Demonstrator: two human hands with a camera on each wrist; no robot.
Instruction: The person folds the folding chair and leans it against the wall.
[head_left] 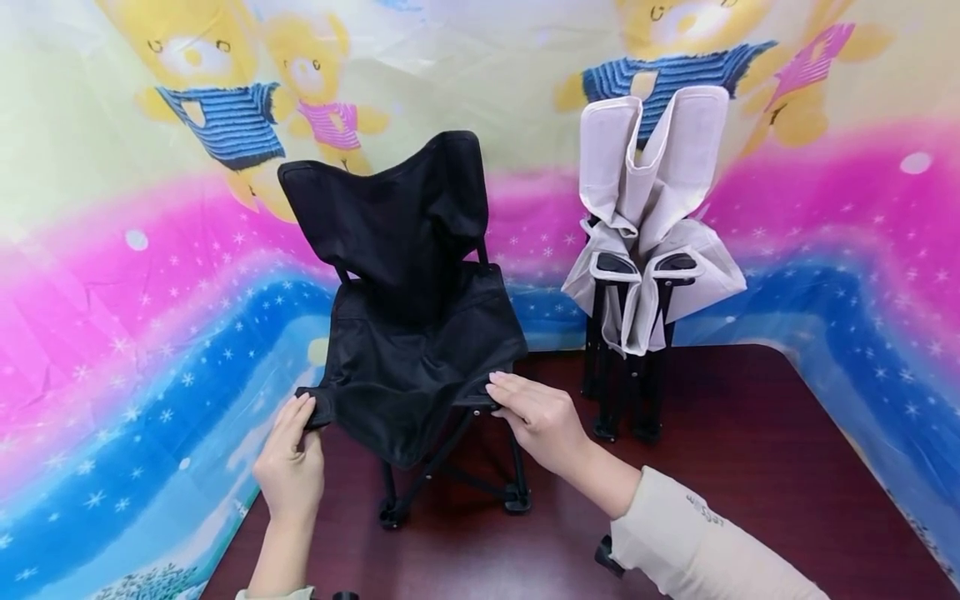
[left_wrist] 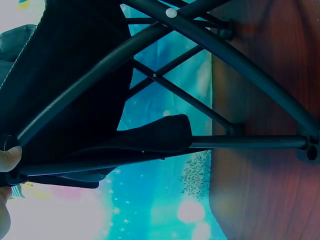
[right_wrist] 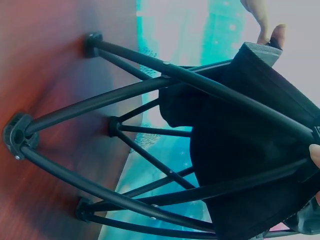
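A small black folding chair (head_left: 420,358) stands opened out on the table, its backrest upright and its seat fabric sagging in the middle. My left hand (head_left: 291,467) pinches the seat's front left corner, fingers on top and thumb below. At the front right corner, my right hand (head_left: 543,421) grips the fabric and frame end in the same way. Crossed black legs (left_wrist: 210,47) spread beneath the seat in the left wrist view. In the right wrist view, a plastic foot (right_wrist: 20,136) joins two leg tubes at the tabletop, and my left hand (right_wrist: 259,17) shows beyond the seat.
On the right of the table stands a folded white chair (head_left: 693,142) with black legs, its fabric bunched. The dark red wooden table (head_left: 735,492) has a rounded far right corner. Behind it hangs a cloth backdrop (head_left: 862,217) printed with bears and snowflakes.
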